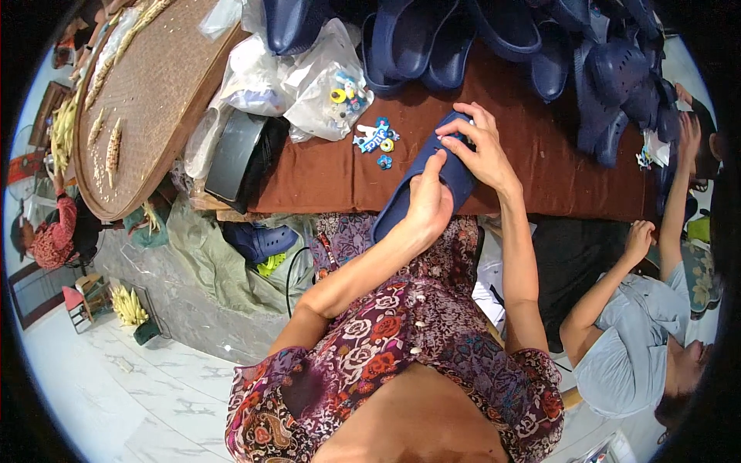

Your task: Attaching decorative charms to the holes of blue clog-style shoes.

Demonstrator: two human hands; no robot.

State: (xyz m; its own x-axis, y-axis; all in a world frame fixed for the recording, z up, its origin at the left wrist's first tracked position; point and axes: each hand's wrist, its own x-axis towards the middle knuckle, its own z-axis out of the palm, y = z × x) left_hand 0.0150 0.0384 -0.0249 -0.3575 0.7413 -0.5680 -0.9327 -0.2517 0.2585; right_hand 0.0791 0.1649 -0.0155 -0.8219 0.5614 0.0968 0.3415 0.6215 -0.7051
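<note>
Held aslant over the near edge of a brown cloth (324, 176): a navy clog (457, 179), turned toe-end away from the body and a little to the right. Clasped about the middle by the left hand (429, 199), with thumb laid along the upper and most fingers hidden from sight. Covered at the toe end by the right hand (485, 147), with fingers bent and partly spread and fingertips on the upper; impossible to tell whether gripping the clog or pinching something tiny there. Lying just left of the clog, on the cloth: a cluster of colourful charms (376, 141) and, nearer still, a blue flower charm (384, 162). Set farther left and beyond the clog: a clear plastic bag (320, 81) with more charms inside, then a white plastic bag (251, 71). Left of the clog, past the charms: a black box (235, 150) and, well apart, a round woven tray (154, 85) bearing corn cobs (113, 150) and scattered kernels. Heaped beyond the clog: more navy clogs (505, 27), with another pile of clogs (617, 73) off to the right. Below and left of the clog, under the cloth's level: another navy shoe (258, 241) beside something bright green (272, 264). Seated well right of the clog: a co-worker (637, 339) in a grey-blue shirt, with one arm raised toward the right-hand pile.
</note>
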